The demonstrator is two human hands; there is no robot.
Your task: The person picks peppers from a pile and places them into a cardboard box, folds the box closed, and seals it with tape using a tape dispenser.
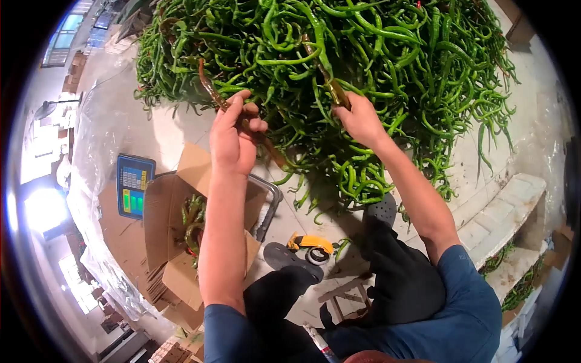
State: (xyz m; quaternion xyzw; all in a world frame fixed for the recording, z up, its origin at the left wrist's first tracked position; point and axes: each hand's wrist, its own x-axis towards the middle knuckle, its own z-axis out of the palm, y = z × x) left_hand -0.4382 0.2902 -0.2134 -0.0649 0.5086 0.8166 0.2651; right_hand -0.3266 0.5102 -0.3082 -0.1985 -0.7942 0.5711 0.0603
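Note:
My left hand (233, 136) is curled around a long reddish-brown chili pepper (210, 86). One stretch sticks out above my fingers, and a brownish piece shows below them, perhaps of a second pepper. My right hand (361, 124) pinches the lower end of a dark brown-green chili pepper (336, 91), which points up and left over the pile. Both hands are at the near side of a big heap of green chili peppers (417, 78) spread on the floor. Just below my right hand, several loose green peppers (360, 181) lie at the heap's near edge.
An open cardboard box (163, 212) at left holds some peppers (193, 221). Beside it are a scale display (134, 184) and a metal-framed platform (269, 209). A yellow tape dispenser (311, 245) lies between my feet. White foam boxes (502, 206) stand at right.

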